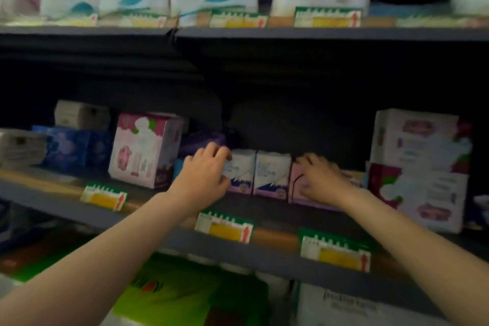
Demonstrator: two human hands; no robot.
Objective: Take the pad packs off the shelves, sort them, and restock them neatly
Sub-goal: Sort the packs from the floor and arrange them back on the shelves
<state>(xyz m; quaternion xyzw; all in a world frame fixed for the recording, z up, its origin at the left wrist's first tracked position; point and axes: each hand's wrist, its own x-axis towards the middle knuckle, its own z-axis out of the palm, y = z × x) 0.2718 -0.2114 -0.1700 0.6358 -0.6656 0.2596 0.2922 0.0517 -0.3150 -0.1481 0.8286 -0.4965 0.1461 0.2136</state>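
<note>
Two small white pad packs with blue lettering and a purple lower band stand upright, side by side and touching, near the front of the middle shelf point(264, 217). The left hand point(203, 174) has its fingers point(222, 152) curled over the top and front of the left white pack point(242, 172); the right white pack point(272, 173) stands untouched. Just to its right sits a pale pink pack point(297, 188), which the right hand point(321, 178) covers with bent fingers; blur hides whether they grip it. A taller pink-and-white pack point(145, 151) stands left of the left hand, and two stacked white-and-magenta packs point(420, 167) rise at the right end. Behind the small packs the shelf is dark and open up to the shelf above. Price tags point(225, 226) line the front edge.
</note>
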